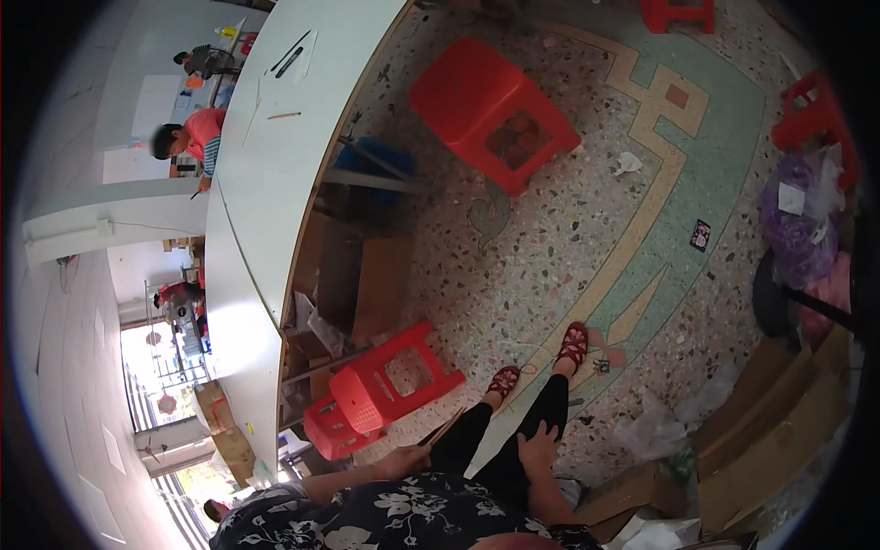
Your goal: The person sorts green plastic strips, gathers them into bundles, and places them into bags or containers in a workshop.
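My left hand is closed round one end of a thin tan stick, possibly more than one. The stick points up and away, over my left leg; its exact kind is too small to tell. On my right thigh, in black trousers, rests my right hand, fingers apart and holding nothing. Just beyond my left hand stand red plastic stools, beside the white table. Dark pen-like tools and a thin tan pencil-like stick lie on the tabletop, far from both hands.
Another red stool stands on the speckled floor ahead. Cardboard boxes sit under the table. To the right are flattened cardboard, clear plastic and a purple bag. A person in pink works across the table.
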`<state>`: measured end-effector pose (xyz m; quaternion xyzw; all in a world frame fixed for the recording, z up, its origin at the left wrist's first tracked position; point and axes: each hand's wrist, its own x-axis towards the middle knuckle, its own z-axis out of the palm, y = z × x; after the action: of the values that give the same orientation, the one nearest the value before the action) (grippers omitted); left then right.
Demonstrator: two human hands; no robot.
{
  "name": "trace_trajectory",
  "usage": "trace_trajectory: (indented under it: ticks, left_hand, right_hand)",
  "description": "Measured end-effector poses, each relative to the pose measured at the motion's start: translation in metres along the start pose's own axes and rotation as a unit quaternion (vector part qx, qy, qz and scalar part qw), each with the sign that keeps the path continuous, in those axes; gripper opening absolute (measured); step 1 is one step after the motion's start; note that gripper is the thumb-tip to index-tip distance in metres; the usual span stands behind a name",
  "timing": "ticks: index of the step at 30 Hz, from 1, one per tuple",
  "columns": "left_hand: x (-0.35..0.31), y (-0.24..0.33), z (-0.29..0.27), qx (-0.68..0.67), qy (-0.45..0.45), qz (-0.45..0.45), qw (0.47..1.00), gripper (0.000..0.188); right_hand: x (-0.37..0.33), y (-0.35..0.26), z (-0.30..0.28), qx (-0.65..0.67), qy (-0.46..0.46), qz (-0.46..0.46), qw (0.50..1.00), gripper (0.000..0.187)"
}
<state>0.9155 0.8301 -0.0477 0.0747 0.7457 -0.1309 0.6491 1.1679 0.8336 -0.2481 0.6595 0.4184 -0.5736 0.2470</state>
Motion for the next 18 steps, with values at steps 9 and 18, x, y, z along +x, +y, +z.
trace_trajectory:
  ticks: [9,18]
  left_hand:
    - [0.016,0.018,-0.003,0.224,0.11,0.215,0.944,0.026]
    - [-0.102,0.122,-0.007,0.128,0.17,0.237,0.948,0.036]
  right_hand:
    - [0.015,-0.003,-0.03,0.001,-0.006,0.025,1.0,0.07]
    - [0.075,0.057,-0.04,0.113,0.073,-0.134,0.982,0.054]
